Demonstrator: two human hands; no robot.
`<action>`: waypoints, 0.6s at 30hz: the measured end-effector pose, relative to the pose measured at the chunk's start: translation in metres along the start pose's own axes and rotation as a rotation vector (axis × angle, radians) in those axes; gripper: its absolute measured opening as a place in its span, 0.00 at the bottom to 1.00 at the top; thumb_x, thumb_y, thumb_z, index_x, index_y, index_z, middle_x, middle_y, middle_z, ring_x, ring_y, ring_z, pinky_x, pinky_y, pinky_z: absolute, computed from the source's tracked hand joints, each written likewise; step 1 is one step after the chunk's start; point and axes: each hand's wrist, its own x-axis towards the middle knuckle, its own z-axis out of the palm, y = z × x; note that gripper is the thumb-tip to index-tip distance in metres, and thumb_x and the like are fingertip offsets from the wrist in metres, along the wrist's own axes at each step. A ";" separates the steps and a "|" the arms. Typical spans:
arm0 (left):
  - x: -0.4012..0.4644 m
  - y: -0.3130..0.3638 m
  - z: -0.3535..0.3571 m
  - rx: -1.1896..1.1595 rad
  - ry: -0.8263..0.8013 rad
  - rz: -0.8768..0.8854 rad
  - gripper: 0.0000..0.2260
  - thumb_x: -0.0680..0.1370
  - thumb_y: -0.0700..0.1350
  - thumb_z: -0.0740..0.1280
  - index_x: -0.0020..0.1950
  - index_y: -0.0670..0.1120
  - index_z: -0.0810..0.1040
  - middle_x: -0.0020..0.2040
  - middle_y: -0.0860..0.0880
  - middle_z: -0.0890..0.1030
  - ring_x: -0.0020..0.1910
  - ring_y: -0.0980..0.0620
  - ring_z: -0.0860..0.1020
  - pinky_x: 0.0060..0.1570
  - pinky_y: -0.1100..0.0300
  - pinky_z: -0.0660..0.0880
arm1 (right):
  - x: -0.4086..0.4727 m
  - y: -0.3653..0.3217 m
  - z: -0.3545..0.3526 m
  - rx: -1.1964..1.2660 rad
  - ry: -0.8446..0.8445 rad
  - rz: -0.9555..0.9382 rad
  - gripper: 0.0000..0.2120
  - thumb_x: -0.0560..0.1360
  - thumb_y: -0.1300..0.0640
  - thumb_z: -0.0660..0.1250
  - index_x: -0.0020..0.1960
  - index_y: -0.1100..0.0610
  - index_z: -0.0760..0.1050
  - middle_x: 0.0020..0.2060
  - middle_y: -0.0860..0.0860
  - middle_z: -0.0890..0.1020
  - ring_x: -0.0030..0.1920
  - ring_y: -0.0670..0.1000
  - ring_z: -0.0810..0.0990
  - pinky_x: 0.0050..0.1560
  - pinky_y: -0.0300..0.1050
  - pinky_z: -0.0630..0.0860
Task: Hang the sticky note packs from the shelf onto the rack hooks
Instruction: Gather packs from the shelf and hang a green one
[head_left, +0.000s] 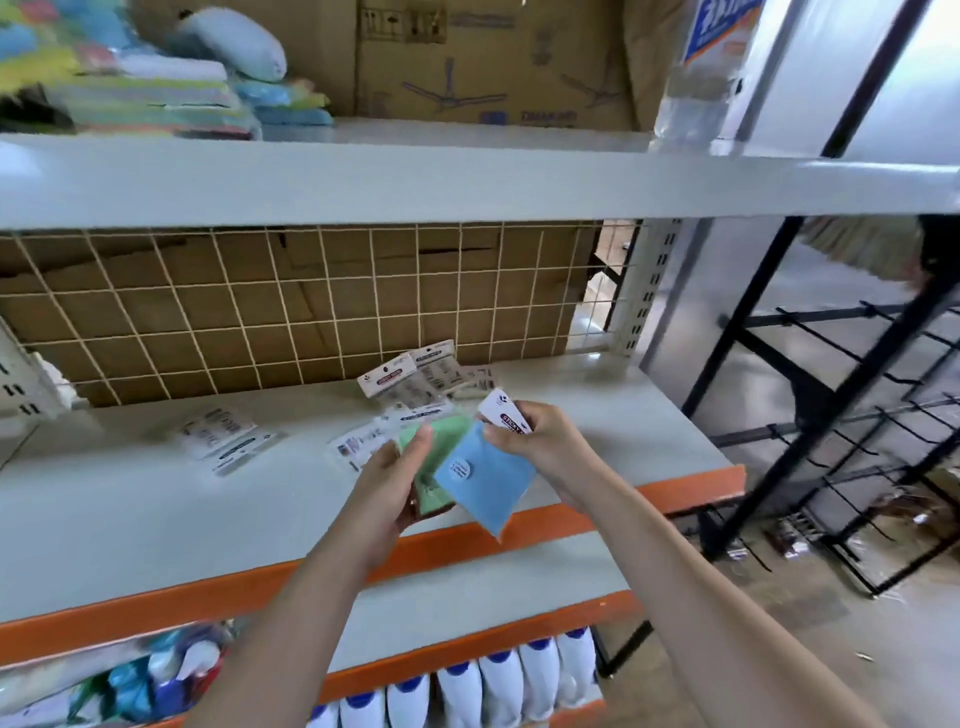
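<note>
Pack labels blurred, mostly unreadable. Left hand (395, 478) grips a green pack (431, 457), its lower part hidden by the palm. Right hand (540, 441) pinches the white header card of a blue pack (483, 480), which hangs tilted, long axis down-left, over the shelf (156, 509) front edge. More packs (410, 379) lie near the wire grid (311, 306). Black hook rack (857, 441) stands right, partly cut off.

Shop stockroom: metal shelf (363, 519) w/ orange edges under the hands (467, 457), cartons (493, 62) above, bottles (498, 680) below, hook rack (857, 441) to the right.
</note>
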 end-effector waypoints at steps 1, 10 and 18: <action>-0.001 -0.003 0.015 0.046 -0.061 -0.013 0.11 0.74 0.54 0.68 0.50 0.49 0.80 0.44 0.50 0.85 0.42 0.53 0.84 0.34 0.61 0.79 | -0.006 0.002 -0.012 -0.004 0.021 0.000 0.03 0.74 0.62 0.70 0.44 0.57 0.76 0.38 0.53 0.79 0.40 0.51 0.76 0.40 0.44 0.69; -0.017 -0.043 0.145 0.096 -0.103 0.001 0.06 0.75 0.40 0.69 0.51 0.47 0.79 0.43 0.47 0.85 0.39 0.50 0.82 0.37 0.56 0.80 | -0.075 0.032 -0.130 0.432 0.317 0.077 0.06 0.78 0.58 0.66 0.52 0.61 0.75 0.41 0.55 0.81 0.35 0.49 0.81 0.31 0.39 0.75; -0.054 -0.093 0.258 0.169 -0.190 0.088 0.09 0.74 0.38 0.71 0.50 0.49 0.76 0.37 0.54 0.84 0.34 0.59 0.82 0.28 0.65 0.76 | -0.161 0.063 -0.210 0.587 0.468 0.201 0.16 0.78 0.59 0.66 0.57 0.72 0.74 0.45 0.64 0.79 0.45 0.61 0.78 0.49 0.54 0.73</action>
